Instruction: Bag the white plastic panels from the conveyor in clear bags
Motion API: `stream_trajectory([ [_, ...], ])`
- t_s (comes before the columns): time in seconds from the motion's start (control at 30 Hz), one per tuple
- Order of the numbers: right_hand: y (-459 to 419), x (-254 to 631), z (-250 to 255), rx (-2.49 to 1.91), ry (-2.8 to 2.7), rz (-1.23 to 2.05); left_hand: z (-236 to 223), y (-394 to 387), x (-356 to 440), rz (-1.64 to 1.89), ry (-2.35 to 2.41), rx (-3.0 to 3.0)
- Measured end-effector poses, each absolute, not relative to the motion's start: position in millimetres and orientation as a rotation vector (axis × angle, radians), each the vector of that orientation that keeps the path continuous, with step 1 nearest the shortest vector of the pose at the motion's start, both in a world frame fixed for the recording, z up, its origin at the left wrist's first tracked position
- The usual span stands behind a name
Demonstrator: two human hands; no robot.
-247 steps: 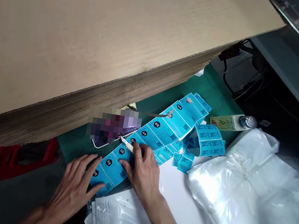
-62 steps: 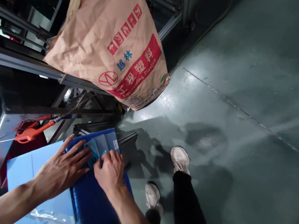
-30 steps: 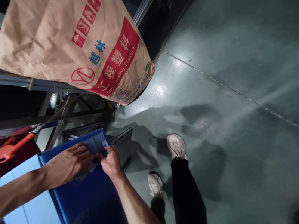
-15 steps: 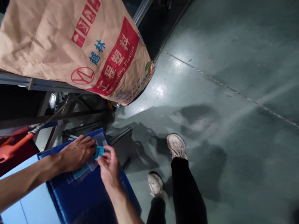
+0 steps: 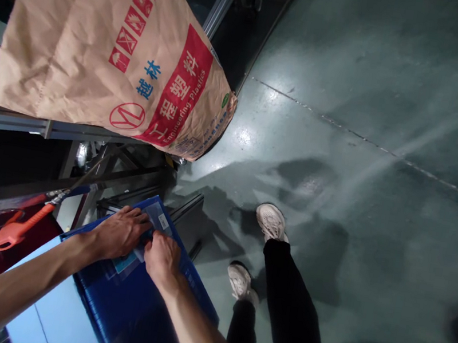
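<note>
A dark blue folder-like box (image 5: 145, 315) lies below my hands, with a clear plastic pocket (image 5: 155, 213) on its surface. My left hand (image 5: 126, 230) has its fingers bent and pressed onto the pocket, gripping it near its middle. Beside it, my right hand (image 5: 161, 253) is closed with the knuckles up, its fingertips tucked in at the pocket. The small teal card it pinched is now hidden behind the fingers. A teal piece (image 5: 125, 262) shows under the plastic below my left hand. On the pocket's far end sits a small white label (image 5: 163, 221).
A large brown paper sack (image 5: 90, 28) with red print stands at upper left. Left of my arms are an orange-handled air gun (image 5: 13, 233) with a hose and a light blue surface (image 5: 56, 300). Metal frames (image 5: 219, 10) stand behind the sack. Green floor (image 5: 356, 215) spreads right, beyond my shoes (image 5: 271, 221).
My right hand has turned over and moved slightly left and down, closer to my left hand. The teal card in its fingers has gone out of sight at the pocket. My left hand stays in place.
</note>
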State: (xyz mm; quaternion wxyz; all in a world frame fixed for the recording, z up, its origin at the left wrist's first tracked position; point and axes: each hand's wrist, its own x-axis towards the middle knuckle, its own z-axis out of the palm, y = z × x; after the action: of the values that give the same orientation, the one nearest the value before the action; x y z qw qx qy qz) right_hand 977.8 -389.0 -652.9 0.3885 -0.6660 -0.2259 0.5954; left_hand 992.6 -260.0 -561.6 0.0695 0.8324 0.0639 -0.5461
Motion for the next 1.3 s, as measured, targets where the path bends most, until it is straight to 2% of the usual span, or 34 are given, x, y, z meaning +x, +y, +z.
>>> stream_trajectory([
  [0.17,-393.3,978.6,-658.6,-1.825,-0.651,1.445,-565.5,-264.7,993.8,-1.644,0.184,2.579],
  [0.67,-406.3,971.3,-653.2,-1.761,-0.795,1.297,-546.9,-278.5,974.7,-1.590,0.002,2.564],
  [0.87,-419.9,973.1,-646.1,-1.658,-0.647,1.319,-552.5,-280.7,959.9,-1.638,0.076,2.561],
  [1.07,-432.3,965.8,-653.2,-1.549,-0.200,1.386,-564.0,-286.2,959.9,-1.668,0.145,2.573],
  [1.3,-423.7,969.7,-664.3,-1.447,-0.358,1.370,-549.5,-296.5,970.0,-1.538,0.145,2.639],
])
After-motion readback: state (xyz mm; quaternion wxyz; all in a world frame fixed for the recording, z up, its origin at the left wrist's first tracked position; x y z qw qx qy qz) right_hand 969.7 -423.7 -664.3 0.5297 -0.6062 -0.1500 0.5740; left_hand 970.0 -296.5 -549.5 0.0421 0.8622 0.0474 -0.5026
